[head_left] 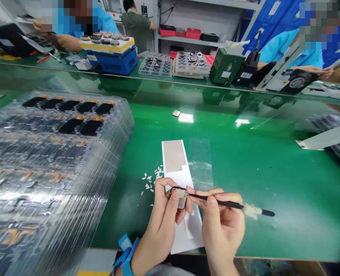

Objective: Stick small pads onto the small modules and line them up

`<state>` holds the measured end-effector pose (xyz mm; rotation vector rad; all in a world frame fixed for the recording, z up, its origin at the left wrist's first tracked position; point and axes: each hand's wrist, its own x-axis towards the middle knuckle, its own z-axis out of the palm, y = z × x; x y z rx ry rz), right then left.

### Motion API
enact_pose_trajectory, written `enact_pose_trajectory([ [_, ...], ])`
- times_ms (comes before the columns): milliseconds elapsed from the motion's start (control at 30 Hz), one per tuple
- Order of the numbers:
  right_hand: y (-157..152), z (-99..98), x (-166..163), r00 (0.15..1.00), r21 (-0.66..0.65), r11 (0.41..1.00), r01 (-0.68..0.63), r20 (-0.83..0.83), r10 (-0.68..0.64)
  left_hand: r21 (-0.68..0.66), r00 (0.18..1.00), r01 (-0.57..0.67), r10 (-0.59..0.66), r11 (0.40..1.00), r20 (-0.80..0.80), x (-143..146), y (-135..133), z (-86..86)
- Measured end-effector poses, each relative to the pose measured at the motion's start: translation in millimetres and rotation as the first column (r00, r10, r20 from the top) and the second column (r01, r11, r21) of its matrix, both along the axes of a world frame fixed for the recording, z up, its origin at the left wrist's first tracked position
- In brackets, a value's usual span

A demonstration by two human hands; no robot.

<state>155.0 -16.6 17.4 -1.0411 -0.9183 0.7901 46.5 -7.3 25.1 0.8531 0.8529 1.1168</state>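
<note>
My left hand pinches a small rectangular electronic part with a black rim and a pale face between thumb and fingers. My right hand grips a thin black brush-like tool, its shaft wrapped in white tape. The fine tip of that tool reaches the part's edge. Beneath both hands lies a long white backing sheet carrying a grey film patch. A transparent film strip lies to its right. Small white flecks are scattered left of the sheet.
Stacked transparent trays of black parts fill the left of the green bench mat. A small chip lies farther ahead. A blue wrist strap circles my left wrist. Co-workers, equipment and trays occupy the far bench.
</note>
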Motion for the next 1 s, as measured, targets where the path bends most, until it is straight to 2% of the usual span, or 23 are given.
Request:
enact_pose_trajectory([
  [133,-0.3,2.6,2.3,0.999,-0.007,1.0,-0.011,-0.038,0.011,0.041,0.997,-0.061,0.063,0.997,-0.037,1.4,1.4,-3.4],
  [267,-3.0,8.7,21.8,0.991,-0.009,0.993,0.114,-0.075,-0.115,0.05,0.979,-0.099,0.106,0.994,-0.177,-0.7,3.7,-4.4],
  [333,-6.7,8.8,37.4,0.987,-0.063,0.986,0.156,-0.017,-0.158,0.051,0.962,-0.033,0.046,0.998,-0.27,-1.9,3.7,-3.2],
  [400,-12.6,4.8,52.3,0.991,-0.157,0.979,0.128,0.058,-0.12,0.094,0.921,0.085,-0.042,0.992,-0.388,-2.3,3.5,-1.7],
  [500,-24.0,-6.4,65.5,0.992,-0.28,0.958,0.064,0.119,-0.031,0.154,0.786,0.312,-0.164,0.938,-0.596,-3.0,4.8,0.3],
  [600,-34.0,-16.2,67.1,0.984,-0.35,0.934,0.066,0.177,-0.004,0.138,0.634,0.483,-0.236,0.865,-0.737,-8.8,7.4,2.3],
  [700,-39.3,-19.1,64.5,0.969,-0.391,0.92,0.034,0.239,0.066,0.131,0.542,0.518,-0.206,0.845,-0.815,-20.8,8.6,5.6],
  [800,-40.0,-17.6,63.1,0.945,-0.366,0.929,0.053,0.32,0.073,0.186,0.517,0.51,-0.127,0.84,-0.846,-29.5,7.2,10.2],
  [933,-38.4,-16.3,62.6,0.901,-0.326,0.942,0.082,0.428,0.07,0.204,0.464,0.641,-0.161,0.74,-0.871,-27.7,5.1,12.9],
  [1000,-38.5,-16.2,62.4,0.891,-0.314,0.945,0.094,0.45,0.061,0.196,0.431,0.674,-0.163,0.713,-0.887,-25.7,4.7,12.4],
])
